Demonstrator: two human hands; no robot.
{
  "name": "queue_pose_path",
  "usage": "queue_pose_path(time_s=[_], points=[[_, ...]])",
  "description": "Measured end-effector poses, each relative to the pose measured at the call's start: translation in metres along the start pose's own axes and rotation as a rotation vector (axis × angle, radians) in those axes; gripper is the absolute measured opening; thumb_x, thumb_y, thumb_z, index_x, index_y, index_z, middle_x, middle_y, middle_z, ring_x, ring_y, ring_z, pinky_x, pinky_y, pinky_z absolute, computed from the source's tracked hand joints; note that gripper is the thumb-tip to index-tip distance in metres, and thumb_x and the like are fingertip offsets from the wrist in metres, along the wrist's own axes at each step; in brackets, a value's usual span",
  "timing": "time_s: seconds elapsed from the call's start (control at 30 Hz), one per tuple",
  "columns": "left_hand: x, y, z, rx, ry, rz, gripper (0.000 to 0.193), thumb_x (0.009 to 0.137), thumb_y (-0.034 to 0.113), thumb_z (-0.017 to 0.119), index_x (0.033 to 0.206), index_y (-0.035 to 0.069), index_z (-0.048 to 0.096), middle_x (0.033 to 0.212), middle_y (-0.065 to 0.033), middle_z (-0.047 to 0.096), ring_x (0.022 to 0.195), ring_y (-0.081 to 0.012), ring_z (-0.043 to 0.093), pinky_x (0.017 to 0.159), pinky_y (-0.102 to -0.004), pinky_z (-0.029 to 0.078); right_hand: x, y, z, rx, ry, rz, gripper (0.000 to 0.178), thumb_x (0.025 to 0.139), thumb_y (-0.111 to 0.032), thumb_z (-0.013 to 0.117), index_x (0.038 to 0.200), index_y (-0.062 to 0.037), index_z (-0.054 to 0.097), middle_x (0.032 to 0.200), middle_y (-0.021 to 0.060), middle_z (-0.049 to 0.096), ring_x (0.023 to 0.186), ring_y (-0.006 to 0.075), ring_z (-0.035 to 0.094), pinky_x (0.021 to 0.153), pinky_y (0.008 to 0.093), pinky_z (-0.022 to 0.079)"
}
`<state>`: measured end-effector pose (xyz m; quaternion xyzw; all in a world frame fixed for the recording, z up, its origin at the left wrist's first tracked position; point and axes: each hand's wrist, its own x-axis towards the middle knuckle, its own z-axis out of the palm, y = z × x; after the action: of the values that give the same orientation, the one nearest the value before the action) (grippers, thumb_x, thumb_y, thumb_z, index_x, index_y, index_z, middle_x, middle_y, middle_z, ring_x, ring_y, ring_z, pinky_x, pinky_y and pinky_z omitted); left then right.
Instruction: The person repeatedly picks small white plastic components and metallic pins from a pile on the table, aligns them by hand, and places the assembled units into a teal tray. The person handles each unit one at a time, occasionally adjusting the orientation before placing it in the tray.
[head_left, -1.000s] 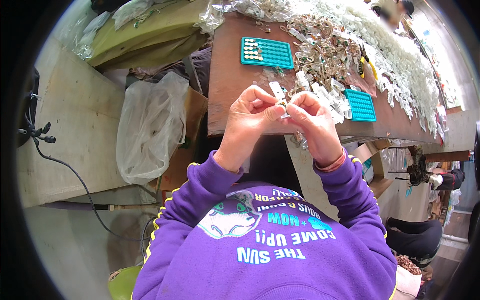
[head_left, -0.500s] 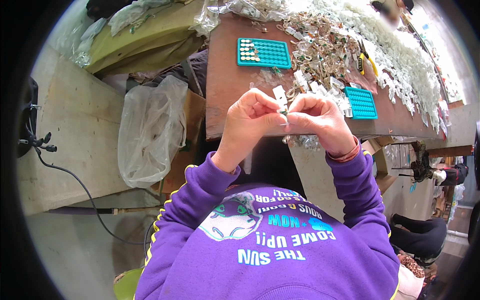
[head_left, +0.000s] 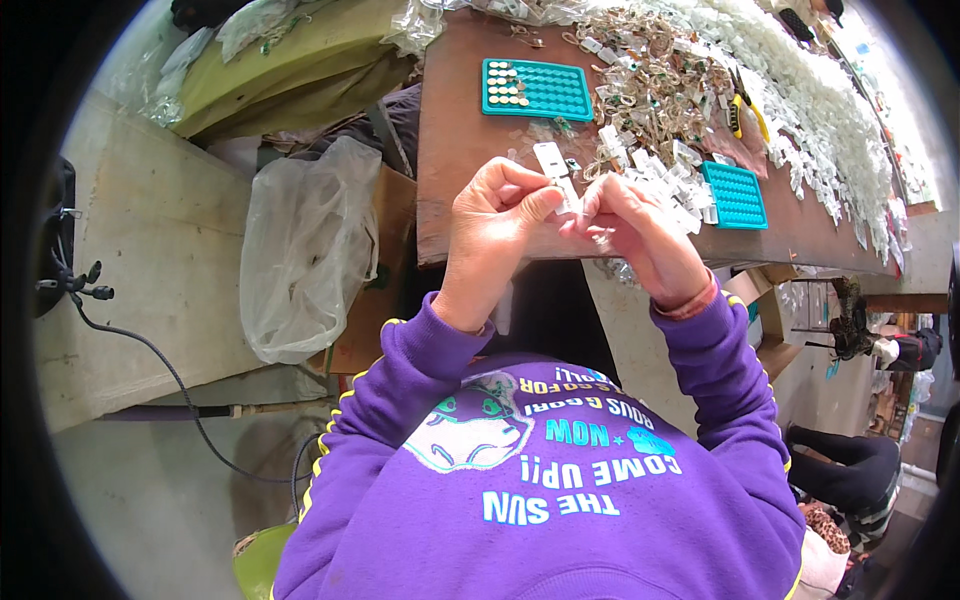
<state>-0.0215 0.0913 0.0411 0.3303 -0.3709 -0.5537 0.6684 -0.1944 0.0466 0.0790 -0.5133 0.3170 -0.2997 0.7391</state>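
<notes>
Between the thumb and fingers of my left hand (head_left: 497, 215) is a narrow white plastic piece with small slots (head_left: 550, 160), its far end sticking out past the fingertips. Close on the right, my right hand (head_left: 640, 228) has its fingers curled inward, with the tips beside the near end of the white piece. A small translucent scrap (head_left: 601, 238) shows under those fingers; blur hides whether they grip it or something else. Just beyond the white piece is a tiny green-and-metal part (head_left: 572, 165). Both hands are above the table's near edge.
On the brown table (head_left: 455, 170) lie a teal tray partly filled with round pale pieces (head_left: 555, 92), a second teal tray (head_left: 735, 195), a heap of small parts (head_left: 650, 85), yellow-handled pliers (head_left: 745, 115) and a large white pile (head_left: 800, 110). A clear plastic bag (head_left: 305, 255) hangs at left.
My right fingertips have come away from my left ones and curled lower. More of the white piece now shows above my left fingers. The view has shifted slightly.
</notes>
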Motion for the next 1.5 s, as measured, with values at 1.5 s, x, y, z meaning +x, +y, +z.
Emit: queue_pose_path(time_s=[1.5], points=[[0.002,-0.006,0.018,0.067,0.185,0.108,0.013,0.091,0.006,0.064,0.093,0.002,0.052,0.083,-0.0067,0.062,0.074,-0.0109,0.062,0.07,-0.0223,0.052,-0.009,-0.001,0.018,-0.176,0.069,-0.072,0.012,0.089,-0.007,0.065,0.094,0.0026,0.061,0.082,0.0021,0.064,0.069,0.008,0.061,0.062,0.0212,0.05]])
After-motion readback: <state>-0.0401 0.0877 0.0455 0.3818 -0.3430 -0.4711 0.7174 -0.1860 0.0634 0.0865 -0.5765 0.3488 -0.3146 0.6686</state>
